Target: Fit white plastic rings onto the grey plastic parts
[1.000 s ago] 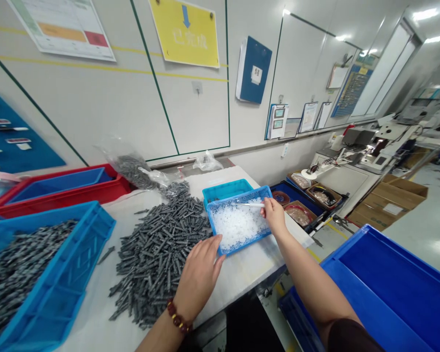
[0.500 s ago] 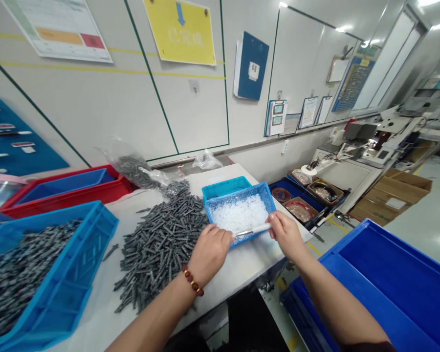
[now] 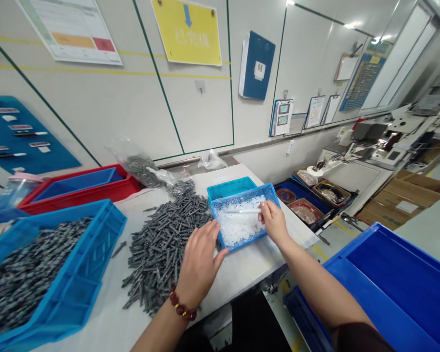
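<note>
My right hand [image 3: 273, 221] pinches a slim, white pen-like tool [image 3: 242, 211], which lies level over the small white pieces [image 3: 240, 227] in a blue basket [image 3: 225, 201]. The exact kind of tool cannot be made out. At the basket's near left corner, my left hand [image 3: 201, 256] is open, fingers stretched and thumb apart, with nothing in it. It is beside a heap of dark grey plastic parts [image 3: 165, 239] on the white-covered table [image 3: 256, 261]. Close behind the basket stands a teal tray [image 3: 232, 185].
A large blue bin [image 3: 91, 274] of similar grey parts stands at left, with a red bin [image 3: 132, 185] behind it. Plastic bags [image 3: 143, 168] of parts lie by the wall. Blue crates [image 3: 399, 274] are at right, beyond the table edge.
My left hand has come off the tool and opened, moving left and nearer to me. My right hand has carried the tool up and left over the white pieces.
</note>
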Available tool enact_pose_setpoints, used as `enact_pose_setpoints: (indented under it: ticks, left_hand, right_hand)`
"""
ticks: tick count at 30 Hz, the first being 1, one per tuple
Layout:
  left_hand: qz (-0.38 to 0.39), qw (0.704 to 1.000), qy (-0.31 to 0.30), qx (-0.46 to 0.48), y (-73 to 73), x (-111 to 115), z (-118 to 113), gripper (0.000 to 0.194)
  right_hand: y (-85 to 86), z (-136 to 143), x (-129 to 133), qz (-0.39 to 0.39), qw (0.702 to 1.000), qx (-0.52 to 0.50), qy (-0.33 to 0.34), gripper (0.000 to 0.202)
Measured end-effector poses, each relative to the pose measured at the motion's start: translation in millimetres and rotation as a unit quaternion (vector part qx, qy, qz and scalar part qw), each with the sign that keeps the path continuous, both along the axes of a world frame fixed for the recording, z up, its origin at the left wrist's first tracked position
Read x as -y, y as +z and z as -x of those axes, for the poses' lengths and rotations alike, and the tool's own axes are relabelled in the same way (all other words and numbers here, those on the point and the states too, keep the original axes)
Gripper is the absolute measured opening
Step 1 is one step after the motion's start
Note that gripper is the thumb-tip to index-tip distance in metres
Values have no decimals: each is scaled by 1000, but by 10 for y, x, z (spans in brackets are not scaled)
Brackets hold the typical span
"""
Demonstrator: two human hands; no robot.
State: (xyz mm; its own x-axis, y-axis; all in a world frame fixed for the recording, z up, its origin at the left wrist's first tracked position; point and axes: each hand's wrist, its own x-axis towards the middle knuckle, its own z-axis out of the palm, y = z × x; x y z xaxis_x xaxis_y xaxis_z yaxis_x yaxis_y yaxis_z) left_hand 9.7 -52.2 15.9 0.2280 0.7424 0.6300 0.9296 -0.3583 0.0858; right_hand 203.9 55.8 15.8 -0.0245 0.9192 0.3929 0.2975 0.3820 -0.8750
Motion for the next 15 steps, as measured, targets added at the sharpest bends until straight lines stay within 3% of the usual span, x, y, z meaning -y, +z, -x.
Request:
enact_pose_setpoints:
  ticks: [5, 15]
  left_hand:
    - [9, 1000, 6, 19, -161, 104, 110, 38]
    - [16, 999, 15, 27, -240, 122, 120, 38]
  right_hand:
    - [13, 73, -354, -37, 994, 83, -54, 33]
    - [-1, 86, -418, -15, 996, 83, -19, 33]
